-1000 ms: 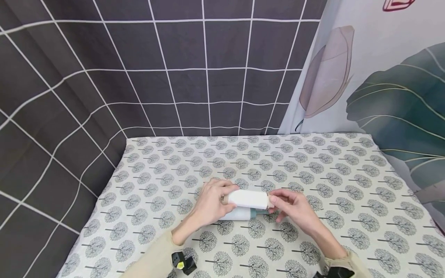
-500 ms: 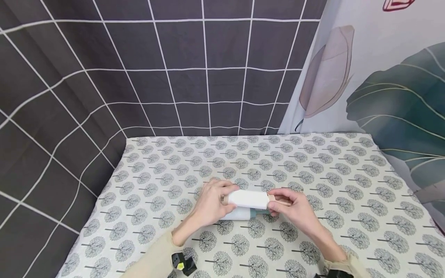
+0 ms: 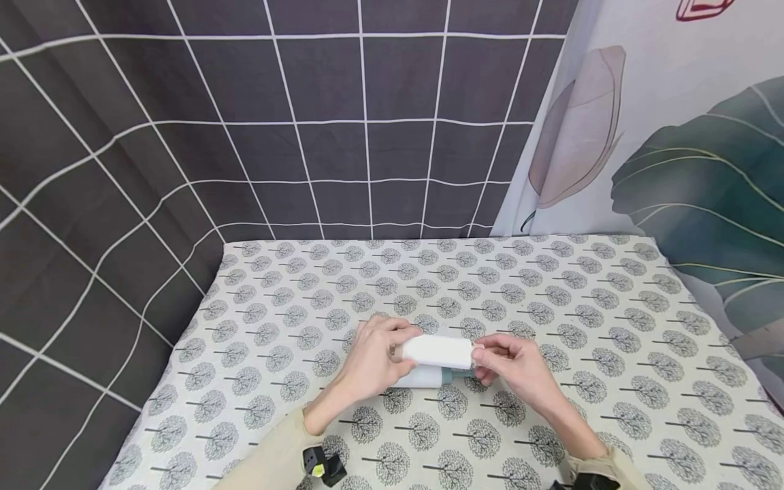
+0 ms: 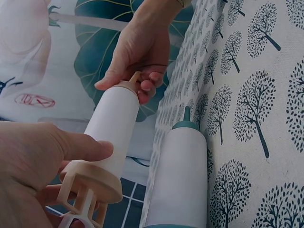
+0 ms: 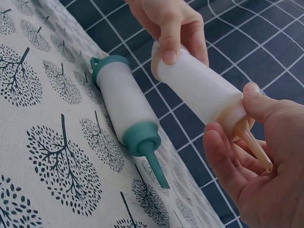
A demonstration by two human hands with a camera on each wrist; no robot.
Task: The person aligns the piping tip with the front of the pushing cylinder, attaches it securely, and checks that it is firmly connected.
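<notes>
A white squeeze bottle (image 3: 437,351) with beige end caps is held level above the table by both hands. My left hand (image 3: 373,355) grips its rear end, thumb on the white body; the left wrist view shows an open-frame beige base (image 4: 88,187) there. My right hand (image 3: 520,367) pinches the beige nozzle cap (image 5: 232,118) between thumb and fingers, the thin nozzle pointing in toward the palm. A second white bottle (image 5: 126,97), with green caps and a green nozzle (image 5: 156,166), lies on its side just below, touched by neither hand.
The table's cloth (image 3: 422,435) is pale with a tree print. Behind it hangs a dark curtain (image 3: 318,122) with white grid lines, and a white curtain with large leaves (image 3: 704,177) at the right.
My right hand's fingers have shifted slightly about the nozzle cap, opening and closing in on it. The bottle and left hand stay in nearly the same place.
</notes>
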